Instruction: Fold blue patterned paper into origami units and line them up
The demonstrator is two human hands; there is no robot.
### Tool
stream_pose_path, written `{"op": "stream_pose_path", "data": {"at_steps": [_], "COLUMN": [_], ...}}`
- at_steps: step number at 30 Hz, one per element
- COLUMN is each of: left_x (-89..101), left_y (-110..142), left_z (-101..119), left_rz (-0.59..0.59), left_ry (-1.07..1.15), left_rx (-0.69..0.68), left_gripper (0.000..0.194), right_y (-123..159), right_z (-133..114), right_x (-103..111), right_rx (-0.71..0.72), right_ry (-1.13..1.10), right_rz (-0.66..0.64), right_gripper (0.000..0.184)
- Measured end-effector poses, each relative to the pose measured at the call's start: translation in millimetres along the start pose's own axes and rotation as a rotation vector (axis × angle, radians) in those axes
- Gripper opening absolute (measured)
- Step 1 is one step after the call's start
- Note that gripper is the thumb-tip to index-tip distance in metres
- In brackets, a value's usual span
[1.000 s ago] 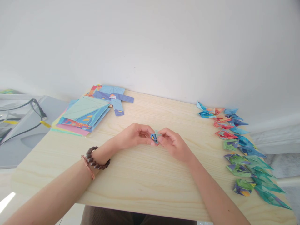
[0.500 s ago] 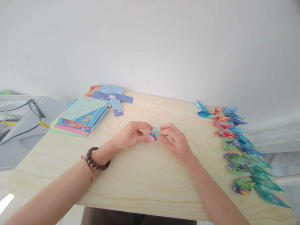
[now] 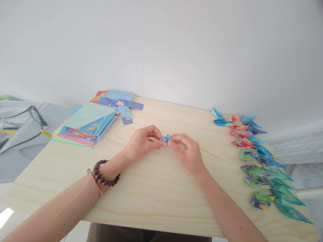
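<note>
Head view: your left hand (image 3: 140,144) and right hand (image 3: 188,149) both pinch, thumb against fingers, one small folded blue-and-pale-green paper piece (image 3: 166,138) over the middle of the pale wood-grain surface (image 3: 156,195). Dark brown beaded bracelet (image 3: 96,172) on your left wrist (thin copper-coloured bangle (image 3: 95,180) just beside it). Left: overlapping pile of flat printed paper sheets (image 3: 87,116). Right: rows of folded multicoloured paper shapes (image 3: 270,162), near the edge.
</note>
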State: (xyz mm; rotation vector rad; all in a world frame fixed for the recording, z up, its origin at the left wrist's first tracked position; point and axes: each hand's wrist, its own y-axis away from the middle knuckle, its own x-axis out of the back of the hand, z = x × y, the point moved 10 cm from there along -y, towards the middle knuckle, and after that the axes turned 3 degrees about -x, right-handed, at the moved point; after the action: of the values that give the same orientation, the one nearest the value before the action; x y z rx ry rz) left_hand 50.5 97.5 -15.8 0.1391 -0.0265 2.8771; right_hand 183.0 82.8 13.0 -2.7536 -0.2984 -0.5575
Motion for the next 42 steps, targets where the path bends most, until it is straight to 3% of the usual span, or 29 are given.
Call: {"op": "stream_pose_path", "data": {"at_steps": [3,7,11,15,22,37,42], "left_x": [-2.7,3.9,-0.9,-8.0,-6.1,-3.6,-4.8], "left_y": [-1.1,-2.4,-2.6,-0.9,-0.7,-0.7,-0.4], "left_z": [-3.8,-0.1,5.8,8.4,1.6,1.9,9.4], "left_rz": [-0.036,0.004,-0.048,-0.108,-0.108,-0.082,-0.099], "left_ry": [-0.068,-0.335,-0.451,-0.428,-0.300,-0.344,-0.401], "left_rx": [0.018,-0.009,-0.071,-0.114,-0.039,-0.008,-0.071], "left_gripper": [0.037,0.037,0.038,0.036,0.034,0.025,0.026], "right_y": [-1.8,-2.1,-1.6,-2.1,-1.9,1.1,0.0], "right_z": [4.5,8.9,11.2,6.8,5.3,18.8,17.7], "right_x": [0.4,-3.3,-6.9,-3.2,1.2,-0.6,-1.3], "right_rx": [-0.018,-0.036,-0.045,-0.013,-0.044,-0.152,-0.128], "right_ry": [0.117,0.221,0.148,0.037,0.062,0.024,0.015], "right_rz": [0.016,-0.002,-0.049,-0.026,0.054,0.057,0.041], "right_gripper": [0.015,0.015,0.013,0.010,0.011,0.014,0.012]}}
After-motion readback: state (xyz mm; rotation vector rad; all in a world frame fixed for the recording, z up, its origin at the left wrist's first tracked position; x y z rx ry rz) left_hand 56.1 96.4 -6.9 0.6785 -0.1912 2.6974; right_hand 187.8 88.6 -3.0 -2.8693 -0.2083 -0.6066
